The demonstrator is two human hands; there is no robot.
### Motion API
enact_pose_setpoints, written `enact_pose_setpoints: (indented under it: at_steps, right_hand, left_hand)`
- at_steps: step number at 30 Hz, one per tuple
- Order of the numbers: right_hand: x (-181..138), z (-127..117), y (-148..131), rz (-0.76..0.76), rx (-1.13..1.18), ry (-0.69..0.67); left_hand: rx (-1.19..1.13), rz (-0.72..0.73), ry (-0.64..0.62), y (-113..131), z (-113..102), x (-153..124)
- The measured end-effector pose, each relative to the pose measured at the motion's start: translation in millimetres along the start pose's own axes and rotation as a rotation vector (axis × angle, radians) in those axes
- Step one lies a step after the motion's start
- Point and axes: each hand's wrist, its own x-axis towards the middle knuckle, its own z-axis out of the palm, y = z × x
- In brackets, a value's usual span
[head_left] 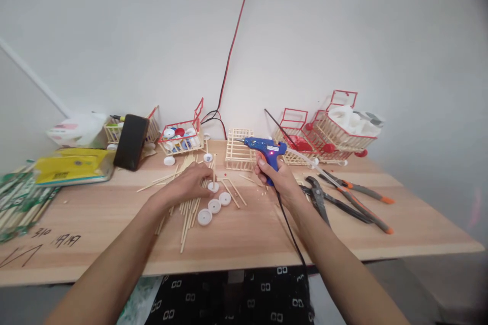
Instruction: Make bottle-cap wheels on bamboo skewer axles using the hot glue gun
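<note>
While the right hand (277,175) wraps its fingers around a blue glue gun (263,145), the left hand (194,181) bends its fingers, a bit apart, at a white cap (212,188) with a stick (214,168) standing up, mid-table (251,244); I can't tell if they grip. Loose sticks (186,218) lie below, pliers (317,194) sit toward the right edge, carts (339,134) line the back. A black cord (288,223) crosses the front edge, where wood shows.

Black handwriting on the wooden tabletop (95,213) seems to read "310" (40,232), beside unclear slashed figures (66,240).
</note>
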Motion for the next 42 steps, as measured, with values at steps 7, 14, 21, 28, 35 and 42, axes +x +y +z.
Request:
enact_pose_setpoints:
  at_steps: [7,14,21,28,35,42]
  right_hand:
    - [-2.0,-0.1,1.2,-0.004,0.001,-0.016]
    - [-4.2,1.7,5.0,0.035,0.003,-0.035]
    - [-3.0,0.2,3.2,0.035,0.002,-0.041]
    - [-1.5,-5.7,1.8,0.04,-0.081,0.027]
    - [-8.0,-3.1,-2.6,0.056,-0.295,-0.053]
    - [-11.5,1.5,-3.4,0.061,-0.402,-0.058]
  left_hand:
    - [-0.009,0.068,0.046,-9.2,7.9,4.1]
    - [-0.056,0.022,0.027,-5.6,9.3,3.1]
    - [-0.124,0.096,0.024,0.6,-2.5,-2.3]
    - [-0.212,0.077,0.155,7.4,-14.2,-4.1]
    - [-0.155,0.132,0.413,14.6,-9.9,-3.4]
    - [-0.141,0.143,0.5,26.7,-18.6,-9.1]
